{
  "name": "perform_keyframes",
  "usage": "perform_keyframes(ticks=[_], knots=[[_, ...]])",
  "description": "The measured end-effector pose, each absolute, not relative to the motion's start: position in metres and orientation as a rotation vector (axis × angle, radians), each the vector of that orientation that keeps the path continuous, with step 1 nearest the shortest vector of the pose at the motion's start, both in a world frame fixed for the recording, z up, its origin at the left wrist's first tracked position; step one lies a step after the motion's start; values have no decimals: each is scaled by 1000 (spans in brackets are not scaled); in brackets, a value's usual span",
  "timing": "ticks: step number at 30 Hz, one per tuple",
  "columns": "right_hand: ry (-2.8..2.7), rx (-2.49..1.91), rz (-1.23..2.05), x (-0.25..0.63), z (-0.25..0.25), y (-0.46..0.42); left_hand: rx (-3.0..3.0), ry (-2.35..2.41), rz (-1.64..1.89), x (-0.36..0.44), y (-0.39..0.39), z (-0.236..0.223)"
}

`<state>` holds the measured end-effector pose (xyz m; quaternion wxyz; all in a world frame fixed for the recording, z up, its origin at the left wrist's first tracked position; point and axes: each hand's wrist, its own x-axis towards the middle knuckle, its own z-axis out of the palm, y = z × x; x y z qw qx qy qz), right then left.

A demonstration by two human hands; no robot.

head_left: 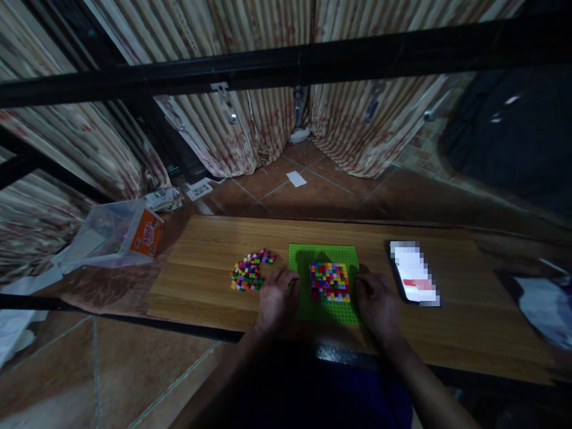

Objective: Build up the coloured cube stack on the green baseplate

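A green studded baseplate lies on the wooden tabletop in front of me. Multicoloured toy bricks form a tight rectangular block on its middle. Over the plate's left edge is my left hand, its fingers curled and pinched together; whatever is between the fingertips is too small to name. My right hand rests at the plate's right edge with fingers curled in, and its fingertips are partly hidden. To the left of my left hand, loose bricks lie in a small pile.
A phone with a lit screen lies right of my right hand. On the floor at left stands a clear plastic box with an orange label. A dark metal bar crosses before striped curtains. A paper lies on the tiles.
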<state>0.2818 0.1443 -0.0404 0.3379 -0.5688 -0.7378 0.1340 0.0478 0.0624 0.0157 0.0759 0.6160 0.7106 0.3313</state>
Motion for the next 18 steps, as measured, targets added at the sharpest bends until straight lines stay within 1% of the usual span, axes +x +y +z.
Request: perform_keyframes(ticks=[6,9,18], knots=[[-1923,-1492,368,282,-42,144,1865,1953,1084,70,62,19],[-1922,-1492,375,283,-44,145,1885,1885,1073,74,62,24],[-1927,-1492,390,282,-42,145,1902,1870,1027,79,64,23]])
